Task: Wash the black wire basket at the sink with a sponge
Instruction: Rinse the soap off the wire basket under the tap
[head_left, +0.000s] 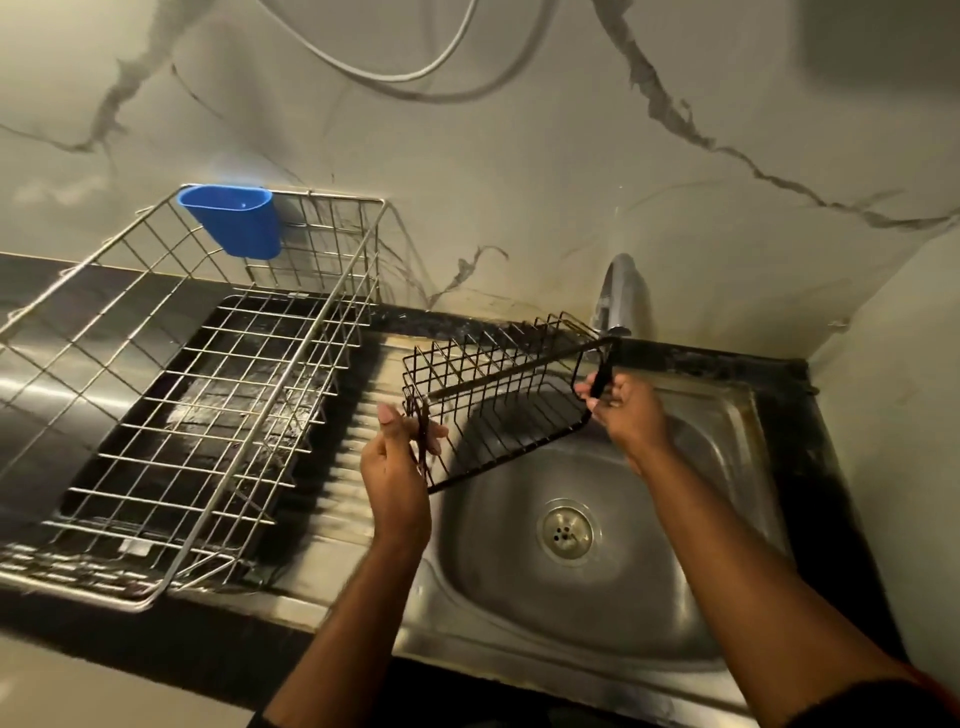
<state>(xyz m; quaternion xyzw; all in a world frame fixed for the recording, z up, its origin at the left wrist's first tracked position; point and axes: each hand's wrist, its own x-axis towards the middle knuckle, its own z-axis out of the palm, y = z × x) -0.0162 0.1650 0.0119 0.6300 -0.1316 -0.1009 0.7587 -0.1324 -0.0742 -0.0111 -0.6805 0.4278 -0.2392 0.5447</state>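
While both hands are gripping its ends, the black wire basket (498, 400) is hanging tilted over the sink (571, 623), just under the tap (618, 291), likely for rinsing. Left hand (400, 467) is pinching the near end wire and right hand (623, 410) is curling round the far end; no sponge showing.

Sink bowl (597, 587) lies open; tap (615, 291) and dish rack (171, 395) flank it.

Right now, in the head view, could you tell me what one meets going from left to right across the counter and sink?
Steel dish rack with a blue cup hung on its far rim → left hand → black wire basket → right hand. The sink lies beneath the basket, so its place is left out.
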